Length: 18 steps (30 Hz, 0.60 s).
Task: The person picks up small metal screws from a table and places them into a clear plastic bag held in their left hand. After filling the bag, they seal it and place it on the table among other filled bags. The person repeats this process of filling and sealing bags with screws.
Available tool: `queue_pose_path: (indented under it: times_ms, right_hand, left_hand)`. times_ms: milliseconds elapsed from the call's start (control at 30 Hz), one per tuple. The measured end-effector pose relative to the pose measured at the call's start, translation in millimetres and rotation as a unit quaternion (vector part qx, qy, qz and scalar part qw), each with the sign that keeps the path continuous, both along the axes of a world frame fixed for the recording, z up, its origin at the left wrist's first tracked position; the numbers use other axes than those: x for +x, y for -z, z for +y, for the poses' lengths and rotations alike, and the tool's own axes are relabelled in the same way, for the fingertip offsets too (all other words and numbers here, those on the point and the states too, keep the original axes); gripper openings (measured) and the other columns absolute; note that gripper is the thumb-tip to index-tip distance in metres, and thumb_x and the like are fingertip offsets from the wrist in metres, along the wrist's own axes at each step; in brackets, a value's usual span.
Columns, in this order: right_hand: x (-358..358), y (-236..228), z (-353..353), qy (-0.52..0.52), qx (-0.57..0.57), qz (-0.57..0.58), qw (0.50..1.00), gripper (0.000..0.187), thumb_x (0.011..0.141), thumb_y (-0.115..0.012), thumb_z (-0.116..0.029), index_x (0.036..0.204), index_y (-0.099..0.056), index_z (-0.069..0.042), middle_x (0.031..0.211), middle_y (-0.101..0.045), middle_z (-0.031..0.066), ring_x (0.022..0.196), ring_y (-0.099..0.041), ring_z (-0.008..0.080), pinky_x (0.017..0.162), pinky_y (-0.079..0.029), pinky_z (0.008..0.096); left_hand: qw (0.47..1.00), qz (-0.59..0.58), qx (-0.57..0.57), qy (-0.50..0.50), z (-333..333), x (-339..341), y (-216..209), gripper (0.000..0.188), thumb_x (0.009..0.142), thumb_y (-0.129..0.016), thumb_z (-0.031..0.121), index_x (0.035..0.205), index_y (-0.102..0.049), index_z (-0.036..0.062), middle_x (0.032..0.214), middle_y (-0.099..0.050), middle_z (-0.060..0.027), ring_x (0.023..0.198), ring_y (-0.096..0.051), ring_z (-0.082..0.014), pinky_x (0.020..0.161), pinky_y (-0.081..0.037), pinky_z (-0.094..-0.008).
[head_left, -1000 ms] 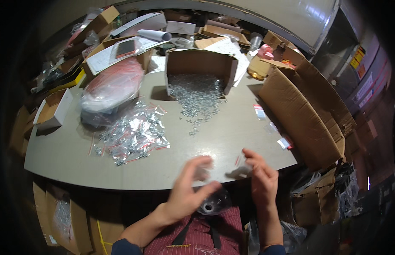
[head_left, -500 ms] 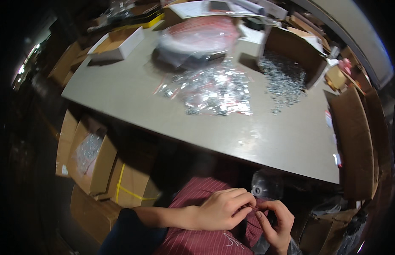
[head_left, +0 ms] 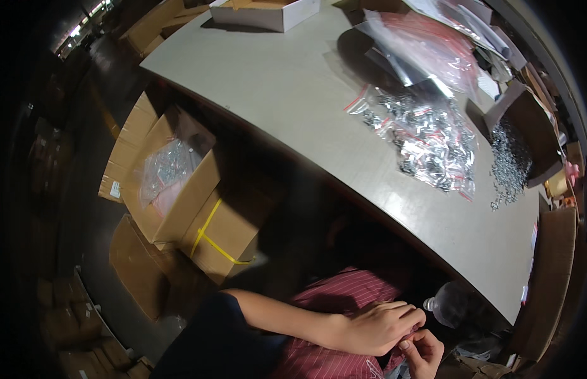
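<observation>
My left hand (head_left: 380, 328) and my right hand (head_left: 423, 355) meet low in the picture, over the maroon pinstriped cloth (head_left: 347, 290) on my lap. Fingers of both hands are pinched together at nearly the same spot. Something small and dark reddish shows between them, but I cannot make out what it is. Just beyond the hands, below the table edge, lies a clear plastic bottle (head_left: 450, 304). On the table, a heap of small clear zip bags (head_left: 432, 142) with red seal strips holds shiny metal parts.
The grey table (head_left: 274, 82) slants across the view. Loose small metal pieces (head_left: 509, 164) spill from a tipped cardboard box (head_left: 538, 129). Plastic sheets (head_left: 426, 50) and a white tray box (head_left: 268, 14) lie farther back. At left, an open carton (head_left: 186, 211) holds filled bags.
The view has swung left and downward, so the table and bags sit farther right and the cartons show more. Both hands stay together, still pinching.
</observation>
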State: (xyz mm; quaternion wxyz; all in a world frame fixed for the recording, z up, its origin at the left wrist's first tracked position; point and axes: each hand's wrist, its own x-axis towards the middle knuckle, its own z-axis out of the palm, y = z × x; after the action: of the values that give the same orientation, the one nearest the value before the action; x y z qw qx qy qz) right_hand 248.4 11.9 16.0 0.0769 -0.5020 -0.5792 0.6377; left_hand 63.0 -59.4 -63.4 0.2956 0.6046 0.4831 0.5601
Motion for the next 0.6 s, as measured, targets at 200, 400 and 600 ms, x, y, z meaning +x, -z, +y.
queue_pose_path:
  times_ms: [200,400,600]
  right_hand:
    - [-10,11,5,-0.033,0.097,-0.032,0.994,0.015,0.100,-0.075,-0.001,0.094,-0.062,-0.001,0.080,-0.059,-0.0019,0.075,-0.052,0.0060,0.070,-0.045,0.0223]
    - [-6,18,7,-0.114,0.088,-0.057,0.988,0.017,0.091,-0.079,0.003,0.090,-0.063,-0.004,0.081,-0.056,-0.0041,0.074,-0.047,0.0056,0.067,-0.041,0.0219]
    - [-11,10,1,-0.020,-0.050,0.005,0.999,0.013,0.090,-0.078,0.003,0.086,-0.067,-0.002,0.076,-0.064,-0.0014,0.068,-0.054,0.0057,0.064,-0.041,0.0215]
  left_hand:
    - [0.998,0.014,0.002,-0.065,3,-14,-2,0.018,0.090,-0.071,0.008,0.096,-0.058,-0.0043,0.109,-0.060,-0.0190,0.099,-0.063,-0.0337,0.082,-0.054,-0.0432]
    - [0.983,-0.077,-0.107,0.126,0,-20,15,0.026,0.099,-0.068,0.024,0.093,-0.065,-0.0012,0.081,-0.068,-0.0202,0.078,-0.071,-0.0405,0.066,-0.056,-0.0477]
    - [0.978,-0.096,-0.066,0.175,3,-20,25,0.022,0.096,-0.068,0.020,0.089,-0.062,-0.0005,0.079,-0.068,-0.0205,0.075,-0.070,-0.0397,0.064,-0.054,-0.0484]
